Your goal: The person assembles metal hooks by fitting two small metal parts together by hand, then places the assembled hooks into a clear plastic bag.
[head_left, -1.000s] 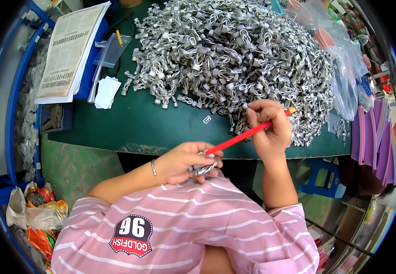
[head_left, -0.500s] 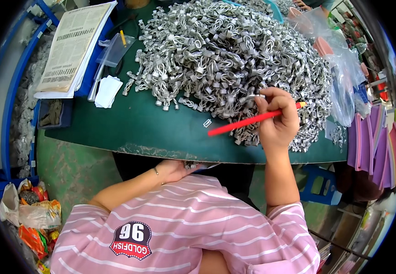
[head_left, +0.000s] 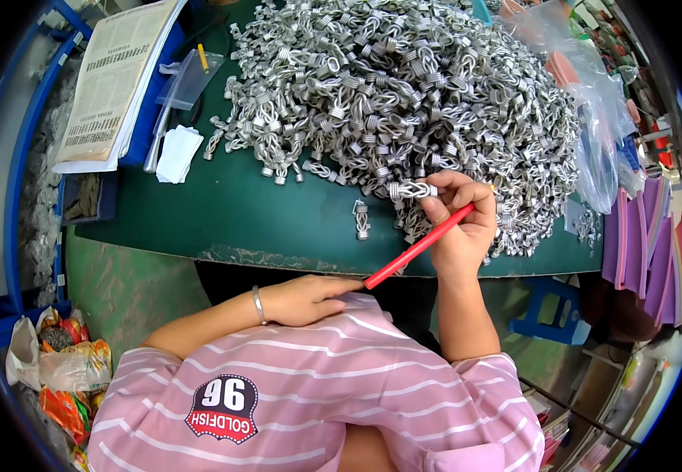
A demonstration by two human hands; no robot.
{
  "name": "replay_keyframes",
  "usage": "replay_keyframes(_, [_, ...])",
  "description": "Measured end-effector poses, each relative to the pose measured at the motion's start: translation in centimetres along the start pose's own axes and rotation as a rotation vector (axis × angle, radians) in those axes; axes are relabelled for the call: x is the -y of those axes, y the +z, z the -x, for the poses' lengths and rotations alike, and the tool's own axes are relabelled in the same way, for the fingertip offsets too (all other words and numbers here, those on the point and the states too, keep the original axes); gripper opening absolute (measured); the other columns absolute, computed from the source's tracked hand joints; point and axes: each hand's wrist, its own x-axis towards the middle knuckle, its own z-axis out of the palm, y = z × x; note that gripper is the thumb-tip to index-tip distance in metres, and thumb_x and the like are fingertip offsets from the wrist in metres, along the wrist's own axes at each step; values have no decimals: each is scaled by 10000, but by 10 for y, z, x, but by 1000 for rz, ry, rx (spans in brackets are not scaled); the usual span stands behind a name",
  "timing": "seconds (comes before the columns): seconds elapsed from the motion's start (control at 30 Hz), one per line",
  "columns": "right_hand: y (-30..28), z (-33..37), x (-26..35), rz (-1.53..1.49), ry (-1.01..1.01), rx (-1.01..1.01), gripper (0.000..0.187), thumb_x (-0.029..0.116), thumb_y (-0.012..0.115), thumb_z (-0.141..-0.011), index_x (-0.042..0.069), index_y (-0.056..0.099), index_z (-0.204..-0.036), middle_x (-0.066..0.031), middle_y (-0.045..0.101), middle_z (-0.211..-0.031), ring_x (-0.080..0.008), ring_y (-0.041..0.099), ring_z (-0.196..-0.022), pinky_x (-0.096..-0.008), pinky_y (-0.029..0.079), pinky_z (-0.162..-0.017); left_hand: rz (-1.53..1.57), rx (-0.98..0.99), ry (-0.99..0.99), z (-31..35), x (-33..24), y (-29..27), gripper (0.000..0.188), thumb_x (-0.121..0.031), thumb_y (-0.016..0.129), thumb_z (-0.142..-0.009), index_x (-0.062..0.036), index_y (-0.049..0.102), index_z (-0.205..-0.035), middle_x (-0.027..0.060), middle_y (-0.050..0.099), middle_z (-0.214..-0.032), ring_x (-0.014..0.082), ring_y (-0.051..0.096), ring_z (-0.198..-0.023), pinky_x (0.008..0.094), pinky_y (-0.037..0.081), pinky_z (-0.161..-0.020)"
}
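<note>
While the left hand (head_left: 305, 302) lies short of the metal heap (head_left: 396, 94), the right hand (head_left: 466, 236) pinches one looped piece (head_left: 413, 190).
Left fingers run straight; whether they hold anything cannot be told. Also short of the heap slants a red rod (head_left: 415, 250), with a loose piece (head_left: 362, 223) beyond. At the heap's near edge, the looped piece is gripped by one end; light pressure, rod angled clear, should serve best.

You are in what looks like a workshop: a great heap of metal pieces (head_left: 404, 102) covers much of your green tabletop (head_left: 278, 216), a blue rack (head_left: 18, 169) stands left of the tabletop, and a worn green floor (head_left: 121, 275) shows below it.
</note>
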Motion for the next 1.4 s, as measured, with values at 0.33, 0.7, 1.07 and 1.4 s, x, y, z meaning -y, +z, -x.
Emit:
replay_keyframes(0.33, [3,2,5,-66,-57,24,296,-151,608,-708,47,404,-792,-164,549,-966,-218,588,-879,-280,500,-718,670,46,64,-53,-28,23,525,-104,407,-912,-38,183,-1383,135,314,-1380,193,271,-1292,317,257,-1032])
replay_keyframes(0.7, [6,21,-3,-229,50,78,291,-136,606,-718,60,410,-808,-153,536,-977,-254,584,-906,-347,495,-779,980,-548,145,-31,-44,-18,400,-22,531,-852,17,413,-1232,122,507,-1164,185,536,-1015,275,442,-854])
replay_keyframes(1.07, [10,28,-6,-174,338,157,249,-110,596,-735,37,435,-855,-154,541,-971,-165,563,-814,-280,494,-737,-262,-798,478,-17,-70,-44,195,38,647,-740,29,610,-931,81,568,-815,120,558,-702,221,461,-611])
replay_keyframes(1.4, [18,27,0,116,-112,173,431,-105,700,-651,49,400,-919,-147,545,-915,-167,548,-812,-267,462,-676,751,-690,159,-24,-49,-31,190,-36,574,-837,49,573,-1007,55,601,-846,112,590,-686,222,499,-625])
